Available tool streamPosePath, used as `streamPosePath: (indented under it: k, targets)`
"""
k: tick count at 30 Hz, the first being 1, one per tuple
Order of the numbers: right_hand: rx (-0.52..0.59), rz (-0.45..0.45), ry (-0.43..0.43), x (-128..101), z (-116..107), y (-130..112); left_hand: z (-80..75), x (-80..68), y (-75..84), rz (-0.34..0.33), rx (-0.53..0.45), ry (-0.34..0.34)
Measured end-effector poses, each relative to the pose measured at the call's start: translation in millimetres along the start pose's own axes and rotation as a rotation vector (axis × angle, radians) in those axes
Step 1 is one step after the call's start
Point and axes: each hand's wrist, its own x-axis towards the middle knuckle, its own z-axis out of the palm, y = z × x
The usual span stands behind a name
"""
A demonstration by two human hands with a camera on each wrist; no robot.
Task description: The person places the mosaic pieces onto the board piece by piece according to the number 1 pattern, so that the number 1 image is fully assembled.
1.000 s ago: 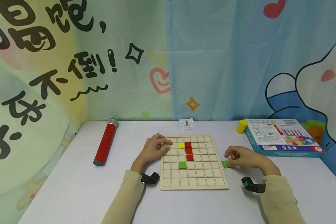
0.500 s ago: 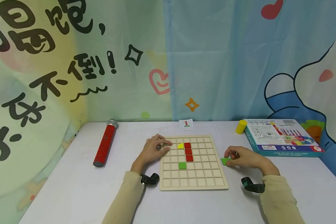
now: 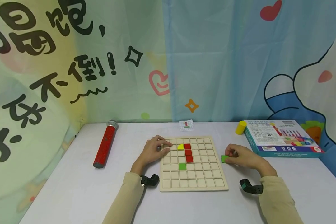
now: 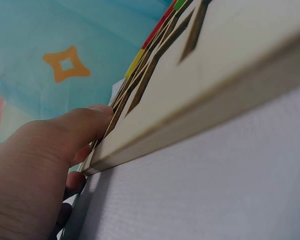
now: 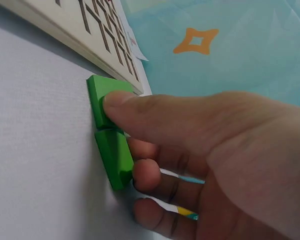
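Note:
The pale wooden grid board [image 3: 198, 183] lies mid-table in the head view. Three red tiles [image 3: 188, 152], a yellow tile [image 3: 180, 147] and a green tile [image 3: 182, 166] sit in its cells. My left hand [image 3: 152, 151] rests at the board's upper left edge; in the left wrist view its thumb [image 4: 92, 120] lies on the top face. Right of the board, my right hand [image 3: 245, 157] pinches a loose green tile [image 3: 224, 159]. The right wrist view shows that tile [image 5: 101, 90] under the thumb, with a second green piece [image 5: 112, 157] directly below, near the fingertips.
A small pattern card [image 3: 186, 125] lies behind the board. A red microphone-like cylinder [image 3: 105, 146] is on the left. At the back right are a yellow cylinder [image 3: 241, 127] and a flat teal game box [image 3: 284, 137]. A printed curtain [image 3: 201, 62] hangs behind the table.
My right hand has shifted slightly away from me and up with the green tile; two green tiles showed beside it earlier in the head view, one shows now. My left hand stays in place.

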Motion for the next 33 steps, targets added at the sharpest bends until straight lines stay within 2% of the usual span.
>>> streamPosePath:
  k: [9,20,33]
  targets:
    - [-0.029,-0.024,0.069,3.5,-0.1,-1.1,-2.3,0.5,0.2,0.001,0.002,0.006]
    - [0.013,-0.024,0.132,5.3,-0.1,-3.5,-3.1,0.3,-0.9,-0.015,-0.001,-0.006]
    - [0.043,-0.076,0.145,7.2,9.6,-13.6,-0.6,-1.7,1.9,-0.011,-0.013,-0.01]
